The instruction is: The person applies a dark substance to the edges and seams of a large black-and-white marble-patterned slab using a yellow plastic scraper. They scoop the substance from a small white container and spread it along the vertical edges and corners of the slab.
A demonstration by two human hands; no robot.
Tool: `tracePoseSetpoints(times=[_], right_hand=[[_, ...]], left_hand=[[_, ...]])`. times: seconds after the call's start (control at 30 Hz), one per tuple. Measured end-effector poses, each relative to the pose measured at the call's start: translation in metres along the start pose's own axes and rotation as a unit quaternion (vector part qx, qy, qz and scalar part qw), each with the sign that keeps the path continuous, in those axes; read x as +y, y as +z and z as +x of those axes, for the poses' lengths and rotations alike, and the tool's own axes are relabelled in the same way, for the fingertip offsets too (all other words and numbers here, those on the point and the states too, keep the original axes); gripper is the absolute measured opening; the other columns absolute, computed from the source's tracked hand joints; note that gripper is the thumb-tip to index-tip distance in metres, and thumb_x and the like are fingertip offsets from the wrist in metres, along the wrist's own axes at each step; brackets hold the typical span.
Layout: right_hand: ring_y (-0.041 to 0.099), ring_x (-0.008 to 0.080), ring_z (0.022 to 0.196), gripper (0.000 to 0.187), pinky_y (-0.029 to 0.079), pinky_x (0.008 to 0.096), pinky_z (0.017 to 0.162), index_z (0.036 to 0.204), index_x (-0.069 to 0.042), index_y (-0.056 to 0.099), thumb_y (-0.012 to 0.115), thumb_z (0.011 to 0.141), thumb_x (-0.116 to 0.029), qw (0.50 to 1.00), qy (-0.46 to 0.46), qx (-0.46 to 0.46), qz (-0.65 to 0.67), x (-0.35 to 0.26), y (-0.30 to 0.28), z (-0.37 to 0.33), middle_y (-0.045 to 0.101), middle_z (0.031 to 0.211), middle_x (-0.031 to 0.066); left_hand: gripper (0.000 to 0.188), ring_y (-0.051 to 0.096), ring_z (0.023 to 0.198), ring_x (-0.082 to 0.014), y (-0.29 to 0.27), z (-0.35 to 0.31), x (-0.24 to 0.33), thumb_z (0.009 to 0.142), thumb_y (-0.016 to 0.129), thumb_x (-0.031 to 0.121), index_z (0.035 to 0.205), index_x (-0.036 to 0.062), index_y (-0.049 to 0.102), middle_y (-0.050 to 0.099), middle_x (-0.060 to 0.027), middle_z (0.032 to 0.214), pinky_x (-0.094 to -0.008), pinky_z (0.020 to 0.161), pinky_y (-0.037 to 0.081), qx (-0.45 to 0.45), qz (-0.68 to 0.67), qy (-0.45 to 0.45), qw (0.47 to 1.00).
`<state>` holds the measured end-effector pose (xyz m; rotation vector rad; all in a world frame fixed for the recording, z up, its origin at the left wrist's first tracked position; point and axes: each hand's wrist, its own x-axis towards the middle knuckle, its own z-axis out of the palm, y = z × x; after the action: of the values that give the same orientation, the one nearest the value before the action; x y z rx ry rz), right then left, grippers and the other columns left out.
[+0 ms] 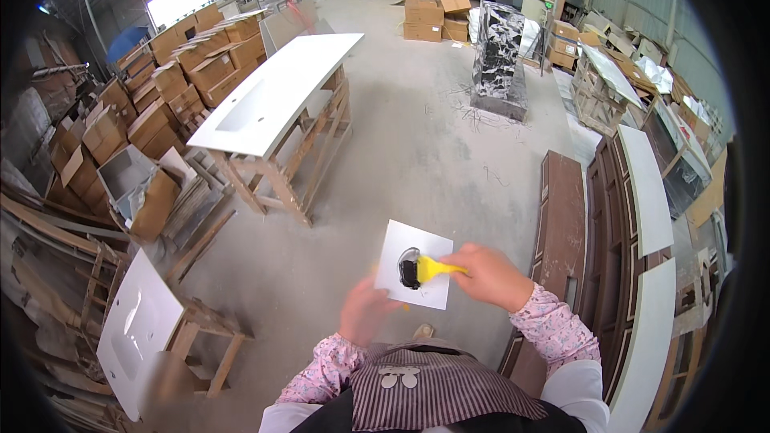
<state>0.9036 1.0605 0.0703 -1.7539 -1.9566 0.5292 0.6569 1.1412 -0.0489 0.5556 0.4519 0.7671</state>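
My left hand (365, 310) holds a small white square board (417, 250) from underneath, at chest height. A blob of dark grey paste (408, 267) sits on the board's middle. My right hand (489, 275) grips a yellow scraper (434, 269) by its handle, its blade lying in the paste. Both forearms wear pink floral sleeves.
A long white countertop with a sink (277, 90) rests on a wooden trestle ahead left. Another white sink slab (136, 325) sits lower left. Brown wooden cabinets with white slabs (642, 192) line the right. Cardboard boxes (200, 64) stack along the left; a black marbled block (499, 56) stands ahead.
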Motion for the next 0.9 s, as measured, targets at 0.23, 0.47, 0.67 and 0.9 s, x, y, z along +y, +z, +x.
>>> tracePoseSetpoints(times=[0.23,0.47,0.67,0.9], right_hand=[[0.063,0.0324,0.084,0.033,0.051,0.0427,0.074,0.119,-0.012,0.069,0.063,0.087,-0.012,1.0,-0.008,-0.005,-0.001,0.09,-0.066,0.076,0.064,0.097,0.0152],[0.063,0.0317,0.08,0.032,0.051,0.0411,0.072,0.119,-0.012,0.069,0.066,0.087,-0.013,0.999,-0.027,0.016,-0.02,0.196,-0.095,0.14,0.063,0.095,0.0142],[0.063,0.0321,0.082,0.03,0.051,0.0415,0.073,0.118,-0.014,0.07,0.066,0.088,-0.016,0.997,0.066,-0.025,-0.023,0.268,-0.14,0.206,0.063,0.094,0.0124],[0.062,0.0308,0.084,0.031,0.051,0.0412,0.074,0.12,-0.018,0.07,0.065,0.089,-0.018,0.991,0.09,0.03,-0.089,0.357,-0.206,0.304,0.061,0.091,0.0107]], left_hand=[[0.054,0.06,0.118,-0.0298,0.054,0.117,0.005,0.089,0.051,0.006,0.141,-0.0081,0.043,0.058,-0.0183,0.132,-0.044,0.101,0.052,-0.004,0.014,-0.013,1.0],[0.053,0.059,0.121,-0.0295,0.078,0.248,0.0,0.089,0.051,0.007,0.14,-0.0079,0.042,0.057,-0.0186,0.133,-0.0447,0.103,0.05,-0.026,0.007,-0.052,0.998],[0.056,0.058,0.123,-0.0325,0.074,0.391,-0.014,0.089,0.05,0.006,0.142,-0.0087,0.039,0.056,-0.0201,0.135,-0.0481,0.105,0.048,-0.075,0.13,-0.031,0.988],[0.056,0.058,0.122,-0.0344,0.091,0.551,-0.01,0.088,0.05,0.004,0.14,-0.0102,0.04,0.057,-0.0214,0.133,-0.0515,0.105,0.047,-0.074,-0.053,-0.111,0.99]])
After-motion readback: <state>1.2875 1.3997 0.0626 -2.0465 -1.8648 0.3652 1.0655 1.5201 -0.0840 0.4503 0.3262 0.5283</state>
